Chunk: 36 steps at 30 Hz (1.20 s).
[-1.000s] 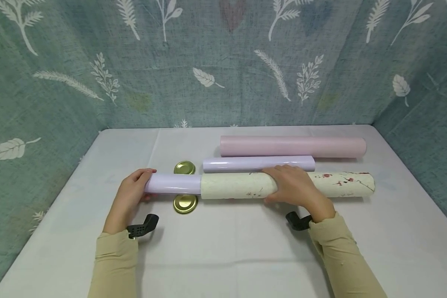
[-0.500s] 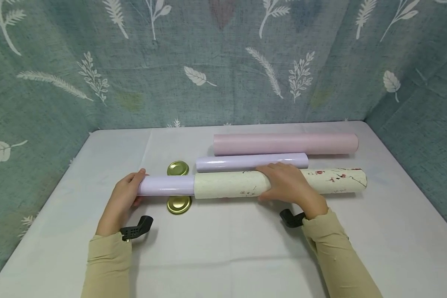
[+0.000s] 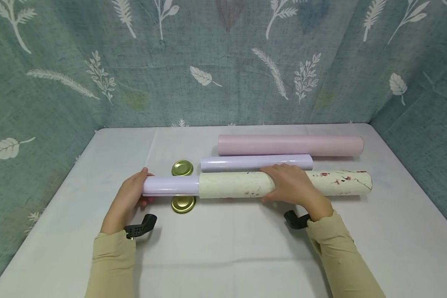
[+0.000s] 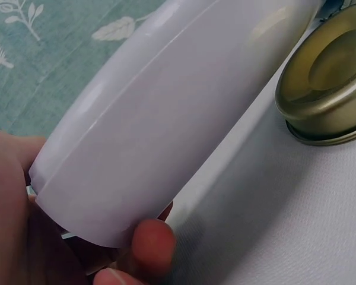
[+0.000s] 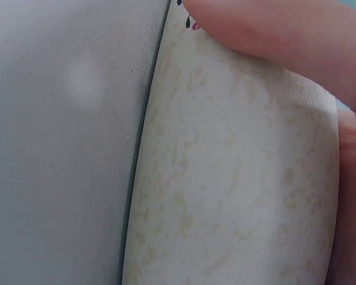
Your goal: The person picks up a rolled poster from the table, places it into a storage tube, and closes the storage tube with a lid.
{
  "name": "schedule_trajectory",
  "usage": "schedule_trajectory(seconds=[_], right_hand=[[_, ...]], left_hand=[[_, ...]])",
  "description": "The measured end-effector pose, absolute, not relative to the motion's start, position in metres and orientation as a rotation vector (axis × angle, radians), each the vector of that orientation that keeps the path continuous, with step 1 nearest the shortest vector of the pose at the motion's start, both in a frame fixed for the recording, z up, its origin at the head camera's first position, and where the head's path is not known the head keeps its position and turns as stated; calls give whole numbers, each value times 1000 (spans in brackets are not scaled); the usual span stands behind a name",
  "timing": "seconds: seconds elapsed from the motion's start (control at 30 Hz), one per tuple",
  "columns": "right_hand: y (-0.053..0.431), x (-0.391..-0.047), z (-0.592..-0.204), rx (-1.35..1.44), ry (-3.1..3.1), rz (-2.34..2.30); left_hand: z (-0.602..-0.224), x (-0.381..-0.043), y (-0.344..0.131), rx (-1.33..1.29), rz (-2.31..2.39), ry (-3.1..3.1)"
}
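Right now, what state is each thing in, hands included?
left hand: gripping front lilac roll
right hand: gripping cream roll
front lilac roll: rolled, right end hidden
cream roll: rolled, held
back lilac roll: rolled, unheld
pink roll: rolled, unheld
near lid: lying flat
far lid: lying flat

The left hand (image 4: 9,208) holds one end of a lilac roll (image 4: 142,124); a gold lid (image 4: 326,77) lies nearby.

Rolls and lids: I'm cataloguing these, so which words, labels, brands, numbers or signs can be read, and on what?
No readable text shows.
Cream roll: printed blossoms and branches, no lettering.
Front lilac roll, rear lilac roll, pink roll: none visible.
Near gold lid, far gold lid: none visible.
Backdrop: leaf motifs.
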State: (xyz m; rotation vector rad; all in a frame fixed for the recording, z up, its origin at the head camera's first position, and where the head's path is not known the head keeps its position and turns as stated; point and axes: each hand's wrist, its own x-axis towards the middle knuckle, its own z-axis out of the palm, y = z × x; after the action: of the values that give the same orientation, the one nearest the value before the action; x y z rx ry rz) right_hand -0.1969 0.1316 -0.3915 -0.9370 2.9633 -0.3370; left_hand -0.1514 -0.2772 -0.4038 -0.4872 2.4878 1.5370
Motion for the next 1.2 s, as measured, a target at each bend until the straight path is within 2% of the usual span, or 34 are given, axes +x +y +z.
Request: schedule_trajectory(seconds=[1.2], right_hand=[[132, -197, -390, -938, 2951, -341]], left_hand=[[-407, -153, -275, -512, 1610, 2456]])
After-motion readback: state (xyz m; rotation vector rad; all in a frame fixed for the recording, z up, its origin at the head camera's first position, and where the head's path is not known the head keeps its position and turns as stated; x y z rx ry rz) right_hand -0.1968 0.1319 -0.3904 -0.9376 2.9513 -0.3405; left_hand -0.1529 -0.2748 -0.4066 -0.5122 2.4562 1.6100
